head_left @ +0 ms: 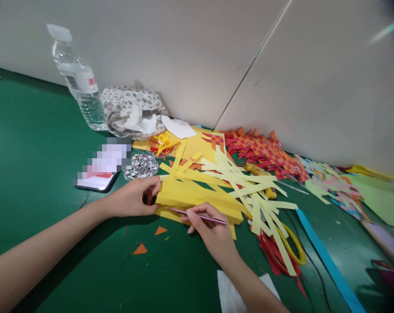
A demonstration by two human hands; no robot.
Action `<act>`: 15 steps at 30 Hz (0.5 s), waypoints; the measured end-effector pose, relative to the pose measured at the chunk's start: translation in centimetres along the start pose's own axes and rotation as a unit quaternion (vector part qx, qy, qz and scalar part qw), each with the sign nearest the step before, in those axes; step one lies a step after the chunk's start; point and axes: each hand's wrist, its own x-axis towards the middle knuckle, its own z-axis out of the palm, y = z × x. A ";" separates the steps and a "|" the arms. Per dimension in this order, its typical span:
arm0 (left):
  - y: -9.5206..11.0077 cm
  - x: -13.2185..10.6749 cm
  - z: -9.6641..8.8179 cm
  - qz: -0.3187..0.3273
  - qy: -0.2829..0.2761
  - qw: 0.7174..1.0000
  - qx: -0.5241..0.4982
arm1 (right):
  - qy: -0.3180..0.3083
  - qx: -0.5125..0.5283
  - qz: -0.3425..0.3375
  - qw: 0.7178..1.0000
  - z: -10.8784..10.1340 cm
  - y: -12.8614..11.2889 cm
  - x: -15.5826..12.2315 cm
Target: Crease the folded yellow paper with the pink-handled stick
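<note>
A folded sheet of yellow paper lies across the middle of the green table. My left hand pinches its left end between thumb and fingers. In my right hand is a thin pink stick like a pen, its left end against the paper near the lower fold; the exact kind of tool I cannot make out. Pale yellow paper strips lie in a loose heap just right of the sheet. Two small orange paper scraps rest on the table below it.
Behind my left hand are a phone, a pile of googly eyes, a water bottle and a patterned cloth bag. Red-orange woven paper fish line the wall. Scissors, a box cutter and a blue strip lie right.
</note>
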 end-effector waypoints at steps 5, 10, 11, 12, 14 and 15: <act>0.1 0.1 -0.1 -0.004 -0.001 1.000 0.007 | 0.004 -0.004 -0.008 1.000 -0.1 0.0 0.0; 0.1 0.1 -0.1 -0.013 -0.004 1.000 0.010 | 0.026 -0.013 -0.040 0.999 -0.2 0.3 -0.3; 0.0 0.1 -0.1 -0.013 -0.003 1.000 0.010 | 0.030 -0.015 -0.045 0.998 -0.3 0.3 -0.3; 0.0 0.0 0.0 -0.012 -0.002 1.000 0.010 | 0.033 -0.014 -0.050 0.998 -0.3 0.5 -0.3; 0.0 0.0 0.0 -0.010 0.001 1.000 0.011 | 0.044 -0.011 -0.059 0.997 -0.5 0.7 -0.4; -0.1 0.0 0.0 -0.009 0.001 1.000 0.012 | 0.051 -0.011 -0.063 0.997 -0.6 0.8 -0.4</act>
